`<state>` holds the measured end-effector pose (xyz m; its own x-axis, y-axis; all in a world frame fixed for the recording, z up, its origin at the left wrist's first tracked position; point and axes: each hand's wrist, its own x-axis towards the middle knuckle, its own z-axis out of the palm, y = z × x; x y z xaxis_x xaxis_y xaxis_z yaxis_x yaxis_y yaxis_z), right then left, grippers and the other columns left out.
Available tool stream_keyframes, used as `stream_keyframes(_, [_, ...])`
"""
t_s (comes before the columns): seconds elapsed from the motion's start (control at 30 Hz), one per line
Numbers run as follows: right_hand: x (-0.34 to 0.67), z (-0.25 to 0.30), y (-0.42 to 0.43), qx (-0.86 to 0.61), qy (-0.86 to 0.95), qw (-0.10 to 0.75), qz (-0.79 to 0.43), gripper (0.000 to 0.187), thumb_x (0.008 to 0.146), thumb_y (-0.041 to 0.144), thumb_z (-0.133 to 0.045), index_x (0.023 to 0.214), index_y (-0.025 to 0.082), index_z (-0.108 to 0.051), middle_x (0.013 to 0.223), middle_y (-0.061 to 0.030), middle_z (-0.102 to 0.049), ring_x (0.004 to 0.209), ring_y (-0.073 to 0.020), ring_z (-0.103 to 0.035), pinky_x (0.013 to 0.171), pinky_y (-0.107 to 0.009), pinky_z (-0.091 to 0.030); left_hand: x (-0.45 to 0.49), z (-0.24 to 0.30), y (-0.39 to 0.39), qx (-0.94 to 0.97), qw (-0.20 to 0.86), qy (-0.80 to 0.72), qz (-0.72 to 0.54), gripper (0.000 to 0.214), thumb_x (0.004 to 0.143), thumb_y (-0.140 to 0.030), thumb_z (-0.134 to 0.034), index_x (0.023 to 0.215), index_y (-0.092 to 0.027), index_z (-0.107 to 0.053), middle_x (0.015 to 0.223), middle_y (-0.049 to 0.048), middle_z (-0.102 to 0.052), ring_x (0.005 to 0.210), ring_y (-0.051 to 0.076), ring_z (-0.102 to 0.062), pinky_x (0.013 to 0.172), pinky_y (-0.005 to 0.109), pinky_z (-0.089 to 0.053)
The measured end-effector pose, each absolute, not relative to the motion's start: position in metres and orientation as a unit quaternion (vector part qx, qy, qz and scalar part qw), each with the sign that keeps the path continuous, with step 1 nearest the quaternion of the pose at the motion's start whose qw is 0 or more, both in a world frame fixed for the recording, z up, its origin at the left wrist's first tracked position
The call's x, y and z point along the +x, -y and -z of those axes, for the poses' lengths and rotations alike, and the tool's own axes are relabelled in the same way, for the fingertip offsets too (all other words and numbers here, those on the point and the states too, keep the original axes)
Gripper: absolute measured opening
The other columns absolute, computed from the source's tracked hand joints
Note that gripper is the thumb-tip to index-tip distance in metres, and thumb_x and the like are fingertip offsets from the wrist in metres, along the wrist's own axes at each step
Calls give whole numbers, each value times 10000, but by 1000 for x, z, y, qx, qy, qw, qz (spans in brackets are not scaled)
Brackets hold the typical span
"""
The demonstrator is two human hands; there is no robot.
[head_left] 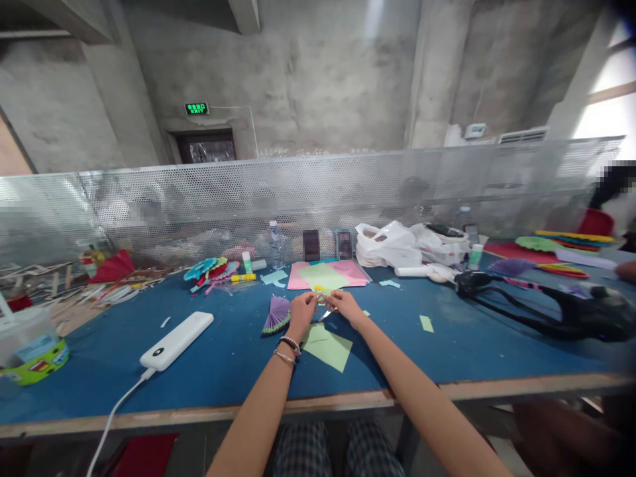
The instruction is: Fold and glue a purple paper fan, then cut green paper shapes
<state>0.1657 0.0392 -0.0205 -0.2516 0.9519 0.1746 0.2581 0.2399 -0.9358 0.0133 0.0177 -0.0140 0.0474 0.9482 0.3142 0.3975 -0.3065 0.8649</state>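
Note:
My left hand [302,313] and my right hand [346,307] meet over the middle of the table, fingertips pinched together. Between them is a small piece of pale green paper [322,301], mostly covered by the fingers. Just below the fingertips shows a shiny metal blade [324,316], apparently of scissors; whether the right hand holds it I cannot tell. A small yellow thing [319,288] lies just beyond the fingers. Light green paper sheets [330,351] rest on the table under my wrists. Beside my left hand is a pleated purple paper fan [277,314] with a green edge.
Pink paper sheets [298,275] lie behind my hands. A white power bank [177,340] with a cable is at left, near a plastic cup [30,344]. Glue sticks, a water bottle [277,245] and white plastic bags [387,244] stand behind. A black bag [561,308] lies right.

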Motion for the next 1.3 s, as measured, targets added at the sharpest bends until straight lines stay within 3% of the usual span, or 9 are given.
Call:
stream_keyframes(0.9, [165, 20, -36, -458, 680, 419, -390, 278, 875, 347, -489, 1033, 128, -552, 972, -48, -591, 812, -136, -587, 709, -319, -505, 16, 7, -10, 645, 353, -495, -463, 280, 869, -332, -500, 1043, -119, -553, 977, 59, -595, 822, 155, -592, 721, 339, -509])
stream_keyframes(1.13, [165, 18, -39, -481, 694, 442, -301, 277, 872, 338, -496, 1046, 127, -541, 959, -47, -588, 789, -128, -585, 686, -309, -507, 17, 3, -8, 619, 373, -508, -468, 289, 872, -341, -494, 1054, -122, -546, 974, 61, -593, 809, 149, -592, 709, 333, -510])
stream_keyframes(1.3, [167, 17, -32, -465, 722, 475, -191, 250, 870, 336, -494, 1022, 147, -554, 1006, -54, -577, 860, -144, -567, 760, -342, -486, 16, 7, -12, 586, 396, -530, -469, 305, 881, -358, -473, 1067, -123, -533, 939, 57, -595, 750, 130, -591, 654, 302, -515])
